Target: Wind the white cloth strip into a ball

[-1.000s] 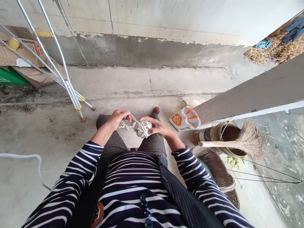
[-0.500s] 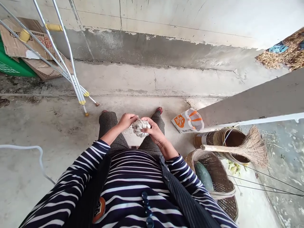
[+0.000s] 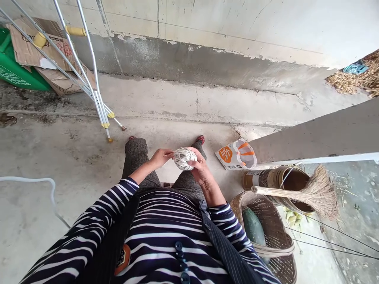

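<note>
A ball of off-white cord (image 3: 184, 158), wound in many overlapping strands, is held above my lap. My right hand (image 3: 201, 167) wraps the ball from its right side, thumb across the front and fingers behind. At the ball's left edge, my left hand (image 3: 160, 158) is closed in a pinch on the cord; the short piece between its fingertips is barely visible. Part of the ball's right side is hidden by my right hand.
Metal crutches (image 3: 99, 104) lean at left before a cardboard box (image 3: 38, 49) and a green bin (image 3: 23, 75). At right are a white-and-orange bag (image 3: 231, 154), a straw broom (image 3: 319, 193) over a container (image 3: 266, 177), and a wicker basket (image 3: 275, 213) holding a dark green melon (image 3: 253, 225).
The ball has turned in my right hand, showing other strands. My left hand has drawn slightly away from its top to its left edge. The camera view has shifted a little.
</note>
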Demonstrator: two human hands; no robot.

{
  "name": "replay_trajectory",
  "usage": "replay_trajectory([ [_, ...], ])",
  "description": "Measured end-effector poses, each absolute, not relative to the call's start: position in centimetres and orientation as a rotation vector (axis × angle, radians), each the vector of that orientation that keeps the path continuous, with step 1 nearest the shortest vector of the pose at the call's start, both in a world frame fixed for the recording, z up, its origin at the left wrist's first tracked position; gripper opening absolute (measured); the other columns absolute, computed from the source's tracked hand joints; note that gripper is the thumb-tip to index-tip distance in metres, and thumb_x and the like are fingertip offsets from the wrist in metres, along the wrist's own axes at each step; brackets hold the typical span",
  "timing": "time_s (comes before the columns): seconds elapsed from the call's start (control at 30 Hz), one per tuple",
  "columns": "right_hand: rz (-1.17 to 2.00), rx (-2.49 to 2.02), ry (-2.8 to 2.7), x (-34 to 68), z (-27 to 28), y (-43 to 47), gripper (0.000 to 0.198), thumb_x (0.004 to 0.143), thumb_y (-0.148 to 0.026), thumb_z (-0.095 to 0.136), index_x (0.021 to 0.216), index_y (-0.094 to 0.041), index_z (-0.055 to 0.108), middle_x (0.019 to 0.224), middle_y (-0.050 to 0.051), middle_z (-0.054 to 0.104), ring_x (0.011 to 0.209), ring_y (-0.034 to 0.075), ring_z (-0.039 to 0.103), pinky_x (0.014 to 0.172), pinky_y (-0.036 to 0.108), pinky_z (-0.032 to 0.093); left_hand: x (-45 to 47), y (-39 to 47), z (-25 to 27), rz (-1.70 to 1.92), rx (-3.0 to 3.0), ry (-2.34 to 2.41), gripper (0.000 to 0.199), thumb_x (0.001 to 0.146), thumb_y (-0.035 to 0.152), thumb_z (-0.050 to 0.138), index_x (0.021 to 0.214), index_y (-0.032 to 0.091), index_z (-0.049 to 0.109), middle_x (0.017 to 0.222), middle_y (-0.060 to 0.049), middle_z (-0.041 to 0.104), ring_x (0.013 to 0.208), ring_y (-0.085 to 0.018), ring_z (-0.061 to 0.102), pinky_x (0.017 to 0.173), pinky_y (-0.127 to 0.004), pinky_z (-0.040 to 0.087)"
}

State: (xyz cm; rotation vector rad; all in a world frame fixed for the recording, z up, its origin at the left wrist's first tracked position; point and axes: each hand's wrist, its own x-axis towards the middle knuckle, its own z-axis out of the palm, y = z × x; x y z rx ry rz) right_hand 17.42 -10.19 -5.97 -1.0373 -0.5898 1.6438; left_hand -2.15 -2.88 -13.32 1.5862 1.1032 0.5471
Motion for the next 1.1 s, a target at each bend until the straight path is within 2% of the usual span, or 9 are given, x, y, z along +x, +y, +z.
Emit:
replay_trajectory([
  [0.1, 1.628, -1.027, -0.588, 17.9, -5.2, -10.4, 0.052, 0.056, -0.024, 0.084, 0.105, -0.026, 0.068, 0.104, 0.000, 0.074, 0.090, 0.019, 0.066, 0.080, 0.029, 0.054, -2.4, -2.9, -13.9, 0.553, 1.635, 1.174, 0.034, 0.090, 0.044, 0.055, 0.078, 0.018, 0.075, 0.080, -0.003, 0.077, 0.081, -0.021, 0.068, 0.075, -0.027, 0.047],
  [0.23, 1.602, -0.993, -0.622, 18.8, -2.7, -10.9, 0.056, 0.055, -0.026, 0.084, 0.108, -0.027, 0.065, 0.108, 0.002, 0.073, 0.094, 0.023, 0.066, 0.085, 0.034, 0.055, -2.4, -2.4, -14.1, 0.487, 1.712, 1.285, 0.028, 0.089, 0.038, 0.058, 0.076, 0.019, 0.074, 0.078, -0.003, 0.076, 0.077, -0.020, 0.068, 0.073, -0.026, 0.048],
  [0.47, 1.463, -1.011, -0.750, 20.2, 2.1, -11.6, 0.060, 0.059, -0.040, 0.083, 0.112, -0.029, 0.059, 0.110, 0.006, 0.071, 0.110, 0.031, 0.067, 0.096, 0.046, 0.055, -2.3, 1.6, -11.0, 0.511, 1.814, 1.123, 0.028, 0.092, 0.032, 0.056, 0.098, 0.019, 0.080, 0.106, -0.006, 0.081, 0.096, -0.022, 0.073, 0.085, -0.027, 0.051],
  [0.6, 1.394, -0.986, -0.718, 20.5, 3.9, -11.9, 0.061, 0.057, -0.036, 0.080, 0.114, -0.030, 0.060, 0.109, 0.006, 0.072, 0.117, 0.034, 0.066, 0.099, 0.052, 0.056, -3.1, 3.1, -9.4, 0.521, 1.725, 1.149, 0.035, 0.093, 0.027, 0.054, 0.115, 0.017, 0.079, 0.109, -0.008, 0.081, 0.094, -0.022, 0.074, 0.082, -0.027, 0.054],
  [0.7, 1.358, -0.961, -0.667, 20.9, 4.6, -11.7, 0.058, 0.054, -0.030, 0.080, 0.109, -0.029, 0.064, 0.111, 0.007, 0.072, 0.118, 0.034, 0.066, 0.101, 0.053, 0.056, -3.8, 3.2, -9.1, 0.590, 1.631, 1.194, 0.037, 0.094, 0.027, 0.052, 0.118, 0.015, 0.077, 0.111, -0.009, 0.080, 0.089, -0.020, 0.073, 0.079, -0.027, 0.057],
  [0.8, 1.300, -0.971, -0.608, 21.5, 4.5, -11.5, 0.053, 0.056, -0.032, 0.078, 0.107, -0.029, 0.065, 0.114, 0.006, 0.071, 0.120, 0.034, 0.065, 0.103, 0.056, 0.055, -4.2, 3.3, -9.1, 0.673, 1.552, 1.182, 0.035, 0.092, 0.030, 0.054, 0.112, 0.013, 0.077, 0.106, -0.009, 0.080, 0.089, -0.020, 0.073, 0.081, -0.028, 0.059],
  [0.9, 1.263, -0.997, -0.621, 21.7, 4.2, -11.8, 0.052, 0.061, -0.037, 0.074, 0.113, -0.030, 0.066, 0.122, 0.007, 0.070, 0.123, 0.033, 0.064, 0.104, 0.057, 0.054, -4.3, 3.4, -9.2, 0.687, 1.573, 1.166, 0.031, 0.089, 0.032, 0.057, 0.103, 0.013, 0.077, 0.090, -0.006, 0.078, 0.082, -0.018, 0.071, 0.080, -0.027, 0.057],
  [1.03, 1.227, -0.975, -0.625, 21.9, 4.9, -12.0, 0.054, 0.062, -0.035, 0.071, 0.116, -0.033, 0.068, 0.129, 0.004, 0.068, 0.117, 0.029, 0.066, 0.107, 0.055, 0.053, -4.1, 3.2, -9.6, 0.448, 1.762, 1.133, 0.025, 0.085, 0.033, 0.061, 0.090, 0.016, 0.079, 0.075, -0.002, 0.075, 0.067, -0.015, 0.063, 0.065, -0.023, 0.046],
  [1.1, 1.187, -0.963, -0.635, 22.4, 6.0, -11.9, 0.055, 0.064, -0.037, 0.069, 0.118, -0.032, 0.069, 0.129, 0.005, 0.069, 0.116, 0.029, 0.066, 0.108, 0.055, 0.053, -3.8, 3.1, -10.1, 0.384, 1.823, 1.135, 0.024, 0.084, 0.033, 0.060, 0.081, 0.017, 0.077, 0.072, -0.002, 0.074, 0.065, -0.015, 0.061, 0.063, -0.023, 0.043],
])
